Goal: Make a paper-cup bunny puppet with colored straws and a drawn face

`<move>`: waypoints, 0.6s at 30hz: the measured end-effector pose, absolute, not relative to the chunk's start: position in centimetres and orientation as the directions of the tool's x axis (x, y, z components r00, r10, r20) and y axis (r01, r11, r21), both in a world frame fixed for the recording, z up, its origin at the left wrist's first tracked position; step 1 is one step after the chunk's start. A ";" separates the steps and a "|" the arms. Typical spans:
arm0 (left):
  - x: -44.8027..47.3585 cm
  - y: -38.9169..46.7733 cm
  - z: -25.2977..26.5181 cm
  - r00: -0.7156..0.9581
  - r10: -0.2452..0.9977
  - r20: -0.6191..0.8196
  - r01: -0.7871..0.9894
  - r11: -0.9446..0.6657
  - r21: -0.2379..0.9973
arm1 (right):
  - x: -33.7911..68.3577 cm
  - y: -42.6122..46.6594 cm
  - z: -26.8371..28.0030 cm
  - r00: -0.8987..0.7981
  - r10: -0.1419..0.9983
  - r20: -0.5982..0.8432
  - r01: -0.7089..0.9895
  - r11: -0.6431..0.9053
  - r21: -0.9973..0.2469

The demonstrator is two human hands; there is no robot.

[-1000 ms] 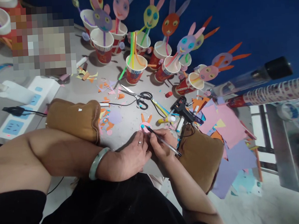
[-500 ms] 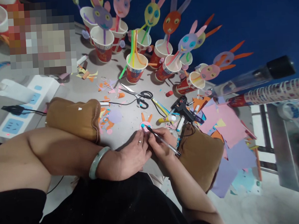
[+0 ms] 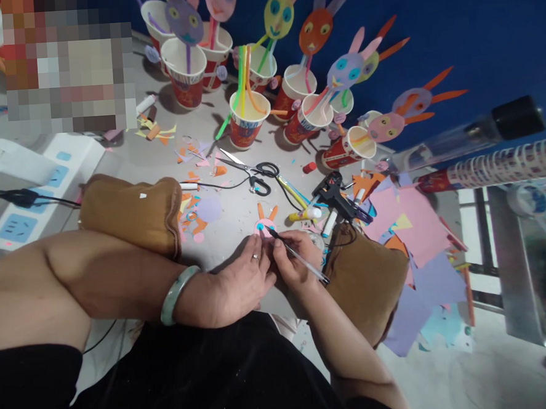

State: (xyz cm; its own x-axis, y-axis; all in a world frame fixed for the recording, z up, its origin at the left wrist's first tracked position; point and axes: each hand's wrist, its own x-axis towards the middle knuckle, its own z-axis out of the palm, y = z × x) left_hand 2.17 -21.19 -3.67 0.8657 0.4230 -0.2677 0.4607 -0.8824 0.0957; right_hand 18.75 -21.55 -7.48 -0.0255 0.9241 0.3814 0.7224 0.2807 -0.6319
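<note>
A small pink paper rabbit face (image 3: 265,222) with orange ears and blue eyes lies on the table in front of me. My left hand (image 3: 243,280) rests flat over its lower edge, fingers stretched out and touching the paper. A pen (image 3: 299,257) with a clear barrel is pinched in my right hand (image 3: 299,255), its dark tip at the face near one eye. The lower part of the face is hidden under my fingers. Beyond it lie black-handled scissors (image 3: 257,171) and a yellow marker (image 3: 305,214).
Paper cups, several with rabbit-faced straws, stand behind, including one cup of loose straws (image 3: 247,129). Brown cushions flank my arms, the left cushion (image 3: 129,210) beside a power strip (image 3: 32,201). A black glue gun (image 3: 335,194) and coloured paper sheets (image 3: 410,224) lie right.
The view has shifted slightly. Both hands stay at the rabbit face, and the pen tip remains near the eye with hardly any visible movement.
</note>
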 end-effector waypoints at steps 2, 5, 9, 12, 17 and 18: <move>2.2 -21.1 -3.4 0.861 0.419 -0.287 0.460 -0.883 0.090 | 18.7 -21.5 -7.4 -0.036 0.924 0.381 0.729 0.285 -0.622; 2.2 -21.0 -3.2 0.856 0.409 -0.317 0.455 -0.886 0.087 | 18.7 -21.6 -7.5 -0.033 0.923 0.383 0.725 0.286 -0.626; 2.3 -20.9 -3.3 0.861 0.397 -0.318 0.445 -0.891 0.092 | 18.7 -21.9 -7.9 -0.031 0.930 0.366 0.706 0.279 -0.651; 2.3 -20.9 -3.3 0.857 0.397 -0.328 0.448 -0.889 0.093 | 18.8 -22.1 -8.1 -0.003 0.939 0.345 0.707 0.246 -0.663; 2.3 -21.0 -3.3 0.852 0.412 -0.324 0.467 -0.877 0.111 | 19.0 -22.2 -7.9 -0.004 0.949 0.315 0.699 0.228 -0.678; 2.3 -21.1 -3.4 0.853 0.412 -0.319 0.467 -0.877 0.116 | 19.0 -22.2 -7.8 -0.007 0.949 0.316 0.697 0.232 -0.678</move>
State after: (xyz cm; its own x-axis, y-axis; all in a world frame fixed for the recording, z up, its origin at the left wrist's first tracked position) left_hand 2.27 -21.08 -3.44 0.8534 0.4123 -0.3188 0.4668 -0.8767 0.1157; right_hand 18.98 -22.19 -7.80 -0.0072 0.9486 0.3163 0.6973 0.2315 -0.6784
